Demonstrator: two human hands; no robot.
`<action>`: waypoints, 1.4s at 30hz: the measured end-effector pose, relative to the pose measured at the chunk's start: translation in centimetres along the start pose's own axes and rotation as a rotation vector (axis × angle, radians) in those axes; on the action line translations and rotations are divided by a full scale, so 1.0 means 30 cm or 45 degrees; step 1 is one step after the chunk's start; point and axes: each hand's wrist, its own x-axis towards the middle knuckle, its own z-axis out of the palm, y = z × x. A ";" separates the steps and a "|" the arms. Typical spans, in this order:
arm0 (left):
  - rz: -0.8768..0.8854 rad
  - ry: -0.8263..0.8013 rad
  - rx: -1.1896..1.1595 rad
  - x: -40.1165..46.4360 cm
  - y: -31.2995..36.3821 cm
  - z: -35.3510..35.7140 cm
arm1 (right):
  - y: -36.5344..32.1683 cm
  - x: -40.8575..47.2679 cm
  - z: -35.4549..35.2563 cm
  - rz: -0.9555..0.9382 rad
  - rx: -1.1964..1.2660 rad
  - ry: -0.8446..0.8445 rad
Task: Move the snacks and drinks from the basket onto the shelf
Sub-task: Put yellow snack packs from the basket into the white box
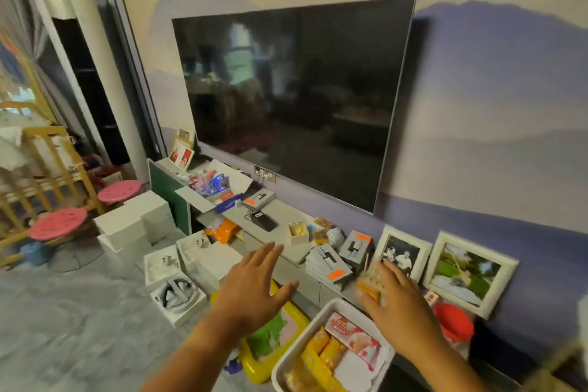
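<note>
Here, head view, the only one. Left hand (251, 283) is raised palm-down over the front edge of the long grey shelf (280, 216), fingers straight and spread, thumb out to the side, holding nothing. Beyond its fingertips lie a small open box (298, 232) and a dark device with a cord (262, 220); an orange snack bag (222, 230) sits to the left of those fingertips.

Right hand (397, 299) holds a small orange-and-clear snack pack (370, 286), blurred; the fingers curl over it, exact grip cannot be told. Just past these fingertips stand two white-framed photos (404, 253), with flat grey boxes (331, 264) stacked to their left.

Below the right hand's wrist sits the white basket (337, 307), holding a pink-and-white packet (353, 336) and yellow packets (324, 350). A dark wall television (296, 99) hangs above the shelf.
</note>
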 end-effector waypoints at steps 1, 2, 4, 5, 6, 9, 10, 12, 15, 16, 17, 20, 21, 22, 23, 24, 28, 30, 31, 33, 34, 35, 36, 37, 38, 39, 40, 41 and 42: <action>0.034 -0.028 0.010 0.041 -0.020 0.034 | 0.023 0.018 0.032 0.039 -0.002 0.012; 0.062 -0.058 0.017 0.081 -0.040 0.073 | 0.046 0.034 0.068 0.070 -0.002 0.011; 0.101 -0.133 0.006 0.153 -0.089 0.162 | 0.091 0.069 0.154 0.149 0.009 -0.036; 0.115 -0.178 -0.005 0.181 -0.113 0.206 | 0.109 0.080 0.199 0.204 0.006 -0.078; 0.131 -0.219 -0.011 0.203 -0.139 0.256 | 0.123 0.088 0.247 0.253 -0.003 -0.116; 0.229 -0.365 0.000 0.272 -0.228 0.425 | 0.168 0.110 0.395 0.392 -0.005 -0.150; 0.268 -0.418 -0.008 0.295 -0.253 0.485 | 0.187 0.113 0.450 0.426 0.004 -0.156; 0.345 -0.519 -0.019 0.330 -0.305 0.625 | 0.230 0.109 0.564 0.502 -0.001 -0.200; 0.476 -0.682 0.018 0.362 -0.377 0.867 | 0.307 0.063 0.765 0.561 -0.032 -0.313; 0.526 -0.742 0.028 0.366 -0.397 0.946 | 0.328 0.037 0.838 0.579 -0.040 -0.366; 0.582 -0.788 0.039 0.379 -0.414 1.022 | 0.339 0.021 0.907 0.600 -0.089 -0.431; 0.702 -0.908 0.118 0.396 -0.463 1.247 | 0.393 -0.037 1.122 0.696 -0.086 -0.466; 0.731 -0.958 0.171 0.400 -0.469 1.305 | 0.409 -0.060 1.197 0.797 -0.051 -0.485; 0.748 -1.006 0.218 0.394 -0.471 1.356 | 0.433 -0.081 1.279 0.849 -0.042 -0.496; 0.764 -1.045 0.246 0.380 -0.475 1.403 | 0.439 -0.095 1.356 0.885 -0.039 -0.512; 0.761 -1.092 0.275 0.368 -0.473 1.436 | 0.433 -0.090 1.407 0.897 -0.053 -0.494; 0.479 -1.132 0.307 0.287 -0.475 1.570 | 0.401 -0.073 1.585 1.181 0.056 -0.480; 0.402 -1.146 0.300 0.255 -0.481 1.624 | 0.380 -0.041 1.626 1.371 0.015 -0.463; 0.370 -1.134 0.332 0.238 -0.487 1.649 | 0.369 -0.029 1.633 1.445 -0.019 -0.449; 0.303 -1.099 0.340 0.215 -0.488 1.677 | 0.359 -0.012 1.635 1.535 -0.119 -0.424; 0.266 -1.074 0.271 0.202 -0.490 1.690 | 0.351 -0.003 1.631 1.544 -0.188 -0.417; 0.216 -1.084 0.203 0.195 -0.489 1.697 | 0.339 0.004 1.630 1.546 -0.236 -0.409; 0.216 -1.060 0.192 0.184 -0.492 1.704 | 0.331 0.008 1.633 1.544 -0.272 -0.394; 0.217 -1.006 0.190 0.179 -0.492 1.707 | 0.328 0.012 1.633 1.538 -0.299 -0.360; 0.204 -0.971 0.178 0.179 -0.487 1.712 | 0.329 0.017 1.633 1.518 -0.301 -0.327; 0.201 -0.961 0.182 0.180 -0.481 1.714 | 0.331 0.016 1.635 1.488 -0.286 -0.290; 0.200 -0.947 0.188 0.180 -0.475 1.717 | 0.335 0.011 1.636 1.442 -0.290 -0.249; 0.202 -0.943 0.185 0.177 -0.470 1.721 | 0.338 0.004 1.631 1.393 -0.298 -0.210; 0.219 -0.940 0.187 0.175 -0.465 1.722 | 0.341 -0.004 1.626 1.329 -0.303 -0.180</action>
